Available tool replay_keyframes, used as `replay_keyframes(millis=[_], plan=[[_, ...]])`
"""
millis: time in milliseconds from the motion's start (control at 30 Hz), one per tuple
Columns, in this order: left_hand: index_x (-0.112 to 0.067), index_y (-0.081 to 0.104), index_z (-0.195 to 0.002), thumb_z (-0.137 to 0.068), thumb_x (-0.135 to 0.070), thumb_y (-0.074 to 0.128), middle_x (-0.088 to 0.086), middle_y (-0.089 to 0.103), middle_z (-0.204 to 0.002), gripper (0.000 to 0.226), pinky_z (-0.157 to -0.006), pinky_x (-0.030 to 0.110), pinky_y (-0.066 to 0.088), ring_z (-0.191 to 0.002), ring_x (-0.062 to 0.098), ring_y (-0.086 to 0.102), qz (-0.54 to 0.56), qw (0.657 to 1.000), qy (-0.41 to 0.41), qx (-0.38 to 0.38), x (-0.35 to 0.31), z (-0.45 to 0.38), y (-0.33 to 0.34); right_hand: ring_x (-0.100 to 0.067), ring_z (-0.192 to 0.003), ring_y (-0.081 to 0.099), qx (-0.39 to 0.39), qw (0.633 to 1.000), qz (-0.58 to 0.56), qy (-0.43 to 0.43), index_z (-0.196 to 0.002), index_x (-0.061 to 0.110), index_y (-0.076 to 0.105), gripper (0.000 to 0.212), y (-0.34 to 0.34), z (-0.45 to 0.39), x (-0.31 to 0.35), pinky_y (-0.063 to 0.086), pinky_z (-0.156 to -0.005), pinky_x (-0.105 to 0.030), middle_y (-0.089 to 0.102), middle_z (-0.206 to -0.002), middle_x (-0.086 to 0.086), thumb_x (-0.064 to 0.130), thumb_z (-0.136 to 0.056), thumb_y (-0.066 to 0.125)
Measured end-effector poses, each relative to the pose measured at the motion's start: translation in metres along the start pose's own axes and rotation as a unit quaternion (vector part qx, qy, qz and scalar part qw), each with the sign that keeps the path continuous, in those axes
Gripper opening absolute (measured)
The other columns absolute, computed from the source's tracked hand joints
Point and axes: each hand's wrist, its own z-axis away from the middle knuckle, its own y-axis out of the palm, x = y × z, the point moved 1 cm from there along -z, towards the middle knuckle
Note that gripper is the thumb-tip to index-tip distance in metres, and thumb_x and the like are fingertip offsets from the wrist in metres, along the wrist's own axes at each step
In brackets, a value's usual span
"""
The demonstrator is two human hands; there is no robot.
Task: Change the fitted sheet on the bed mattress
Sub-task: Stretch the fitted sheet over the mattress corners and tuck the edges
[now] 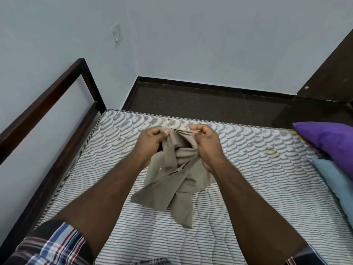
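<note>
A home bedroom. A bare striped mattress (248,159) lies in a dark bed frame (47,100). Pillows (328,142) sit beside pale blue walls (191,35).

The sheet (172,180) you hold is thin, matt beige cloth, soft and creased. Beneath it your mattress (248,197) shows quilted cloth with fine stripes, stained in one spot. The bed frame (47,98) looks like dark, slightly glossy wood. The purple pillow (328,138) has a faint sheen; the blue pillow (336,180) looks matt.

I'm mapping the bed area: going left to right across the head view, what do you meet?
Bed frame → left hand → beige sheet → right hand → blue pillow, purple pillow on it.
</note>
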Motion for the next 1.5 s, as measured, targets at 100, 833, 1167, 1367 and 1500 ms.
replay_keyframes(millis=[100,833,1167,1367,1500], plan=[[-0.017,0.070,-0.076,-0.096,-0.015,0.064,0.002,0.061,-0.070,0.021,-0.055,0.024,0.042,-0.060,0.013,0.053,-0.002,0.995,0.017,-0.094,-0.005,-0.015,-0.027,-0.003,-0.088,0.063,0.032,0.991,0.115,-0.066,-0.095,0.023,0.072,0.004,-0.026,-0.004,0.005,0.048,-0.081,-0.017,0.072,-0.097,0.012,0.024,-0.095,0.068],[0.000,0.072,-0.091,-0.091,-0.027,0.068,0.014,0.068,-0.087,0.028,-0.077,0.034,0.044,-0.081,0.023,0.057,-0.183,0.962,0.050,0.199,-0.051,-0.011,-0.037,-0.024,-0.124,0.057,0.037,0.884,0.465,-0.042,-0.137,0.013,0.059,0.063,-0.104,-0.031,0.019,0.045,-0.105,-0.034,0.060,-0.138,-0.007,0.013,-0.078,0.079],[-0.003,0.073,-0.096,-0.094,-0.015,0.068,0.007,0.071,-0.090,0.013,-0.082,0.030,0.050,-0.086,0.014,0.063,-0.216,0.942,0.073,0.245,-0.045,0.005,-0.019,-0.001,-0.065,0.059,0.123,0.941,0.286,-0.132,-0.069,0.027,0.069,0.019,-0.016,-0.004,0.014,0.048,-0.065,-0.028,0.068,-0.067,0.010,0.016,-0.080,0.081],[-0.007,0.066,-0.086,-0.088,-0.047,0.067,0.009,0.053,-0.077,0.040,-0.066,0.030,0.041,-0.069,0.016,0.050,-0.194,0.948,-0.036,0.250,0.007,0.016,-0.030,-0.005,-0.056,0.051,0.118,0.952,0.260,-0.114,-0.068,0.021,0.066,0.024,-0.011,-0.002,0.016,0.043,-0.057,-0.027,0.059,-0.058,0.009,0.022,-0.071,0.089],[-0.025,0.074,-0.083,-0.081,-0.030,0.072,-0.004,0.062,-0.073,0.006,-0.070,0.029,0.044,-0.068,0.009,0.056,-0.181,0.951,-0.054,0.246,0.021,0.022,-0.030,-0.003,-0.058,0.051,0.121,0.941,0.294,-0.112,-0.072,0.022,0.066,0.024,-0.013,-0.001,0.014,0.045,-0.059,-0.030,0.060,-0.060,0.012,0.024,-0.068,0.090]])
